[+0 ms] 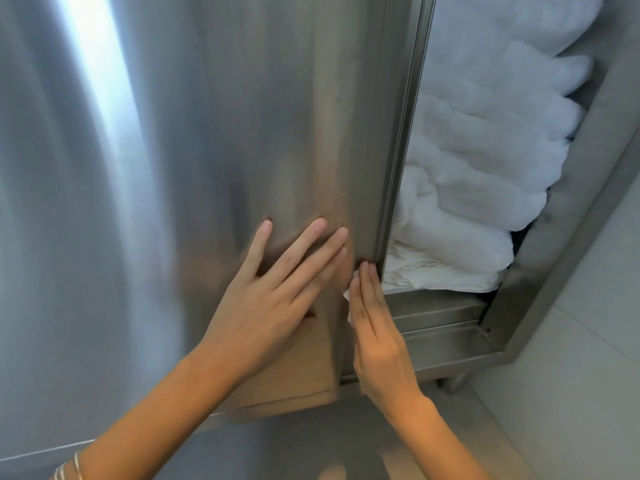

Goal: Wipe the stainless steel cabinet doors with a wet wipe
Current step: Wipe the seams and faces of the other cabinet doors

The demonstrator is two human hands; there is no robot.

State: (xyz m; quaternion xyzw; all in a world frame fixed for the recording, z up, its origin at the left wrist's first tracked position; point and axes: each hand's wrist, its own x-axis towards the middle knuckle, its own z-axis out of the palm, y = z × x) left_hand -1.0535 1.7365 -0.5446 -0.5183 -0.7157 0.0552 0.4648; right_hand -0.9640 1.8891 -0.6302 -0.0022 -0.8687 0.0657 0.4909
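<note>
Left hand (270, 299) lies flat on the cabinet door (242, 116), fingers straight and spread, holding nothing. Right hand (374, 327), fingers straight and together, presses the wet wipe (347, 300) against the door's right edge, low down. Just beside it, the open cabinet (554, 216) is packed with stacked white towels (478, 161).

Pressing left hand (273, 299) flat, fingers spread, on stainless steel door (207, 133). Pressing white wet wipe (347, 297) under straight-fingered right hand (374, 327) against door's right edge. Stacked white towels (478, 168) showing inside open compartment alongside.
</note>
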